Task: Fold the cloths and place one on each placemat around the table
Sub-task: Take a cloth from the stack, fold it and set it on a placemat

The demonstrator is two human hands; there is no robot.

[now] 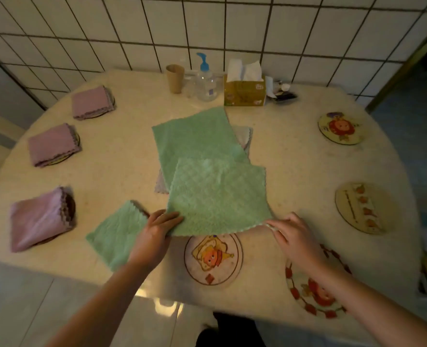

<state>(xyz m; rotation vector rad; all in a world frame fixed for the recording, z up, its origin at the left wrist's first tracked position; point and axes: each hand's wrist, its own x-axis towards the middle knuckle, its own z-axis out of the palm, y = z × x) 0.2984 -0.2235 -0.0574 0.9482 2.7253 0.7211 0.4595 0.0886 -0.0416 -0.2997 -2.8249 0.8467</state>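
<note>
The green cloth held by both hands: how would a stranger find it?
Start at the stone table's near edge. The green cloth lies between the left hand and right hand. Unlike the folded green cloth beside it, both hands pinch its near corners.

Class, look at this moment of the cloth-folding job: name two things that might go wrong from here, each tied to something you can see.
1. Both hands, left and right, hold only the near edge of the green fluffy cloth; its far part overlaps the spread green cloth behind it, which may drag along.
2. The folded green cloth lies under the left wrist and could get nudged toward the table edge.
</note>
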